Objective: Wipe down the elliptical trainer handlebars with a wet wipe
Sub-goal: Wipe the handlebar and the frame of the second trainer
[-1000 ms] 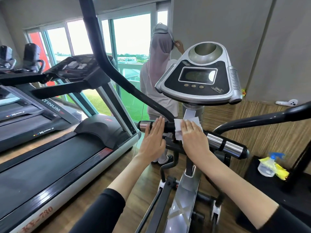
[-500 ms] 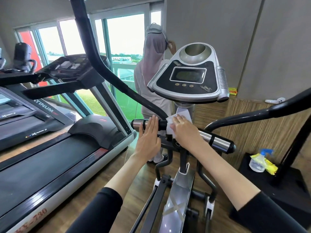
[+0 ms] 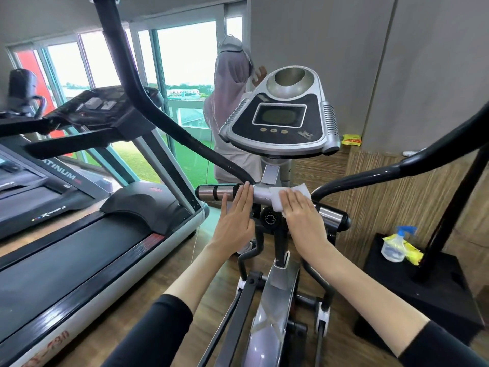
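I see left hand (image 3: 234, 226) flat, fingers straight, touching handlebar (image 3: 217, 193); right hand (image 3: 304, 221) flat, pressing wet wipe (image 3: 277, 200) onto it. Spray bottle (image 3: 394, 247) stands right.

wet wipe (image 3: 280, 198): white
handlebar (image 3: 217, 192): chrome, black bands
console (image 3: 283, 120): silver, black face
spray bottle (image 3: 394, 246): clear, blue trigger

wipe (image 3: 276, 201) under right hand (image 3: 304, 221), treadmill (image 3: 79, 260) cropped
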`<state>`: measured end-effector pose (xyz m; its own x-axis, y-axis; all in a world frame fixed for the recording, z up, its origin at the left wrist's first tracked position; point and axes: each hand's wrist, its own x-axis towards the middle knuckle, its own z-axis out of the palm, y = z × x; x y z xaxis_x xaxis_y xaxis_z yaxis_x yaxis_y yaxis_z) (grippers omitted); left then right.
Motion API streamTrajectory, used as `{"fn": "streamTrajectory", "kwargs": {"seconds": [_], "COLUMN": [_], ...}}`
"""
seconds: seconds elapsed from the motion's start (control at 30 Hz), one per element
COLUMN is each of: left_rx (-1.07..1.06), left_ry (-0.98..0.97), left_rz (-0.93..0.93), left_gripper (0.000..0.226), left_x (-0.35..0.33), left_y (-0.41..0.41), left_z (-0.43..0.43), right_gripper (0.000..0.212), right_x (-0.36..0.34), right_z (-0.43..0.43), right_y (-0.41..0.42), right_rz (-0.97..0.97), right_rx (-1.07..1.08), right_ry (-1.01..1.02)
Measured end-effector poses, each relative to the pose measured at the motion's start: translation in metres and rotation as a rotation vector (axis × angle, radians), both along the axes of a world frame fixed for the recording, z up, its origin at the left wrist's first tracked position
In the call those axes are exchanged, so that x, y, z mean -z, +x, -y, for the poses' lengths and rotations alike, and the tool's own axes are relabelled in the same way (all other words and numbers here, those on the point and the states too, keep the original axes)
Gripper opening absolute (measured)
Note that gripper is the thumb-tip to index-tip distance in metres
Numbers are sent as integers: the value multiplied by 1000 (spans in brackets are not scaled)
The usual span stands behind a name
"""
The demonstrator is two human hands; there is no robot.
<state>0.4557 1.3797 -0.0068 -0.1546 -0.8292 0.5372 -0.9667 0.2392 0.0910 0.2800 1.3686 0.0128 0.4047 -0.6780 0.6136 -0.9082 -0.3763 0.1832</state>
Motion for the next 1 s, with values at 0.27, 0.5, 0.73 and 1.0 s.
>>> {"fn": "streamTrajectory", "kwargs": {"seconds": [0.27, 0.5, 0.73, 1.0], "left_rx": [19, 49, 10, -26], "left_ry": [10, 19, 22, -16], "left_rz": [46, 57, 74, 54], "left_gripper": [75, 76, 79, 80], "left_x": [3, -2, 1, 1], "left_y": [-6, -19, -25, -33], "left_z": [-2, -6, -3, -5], "right_gripper": [80, 70, 80, 54], "right_x": [12, 6, 3, 10], "right_z": [-21, -15, -7, -14], "right_y": [-50, -27, -3, -49], "right_rz": [103, 150, 46, 87], "right_rx": [114, 111, 49, -46], "right_ry": [-21, -26, 16, -36]}}
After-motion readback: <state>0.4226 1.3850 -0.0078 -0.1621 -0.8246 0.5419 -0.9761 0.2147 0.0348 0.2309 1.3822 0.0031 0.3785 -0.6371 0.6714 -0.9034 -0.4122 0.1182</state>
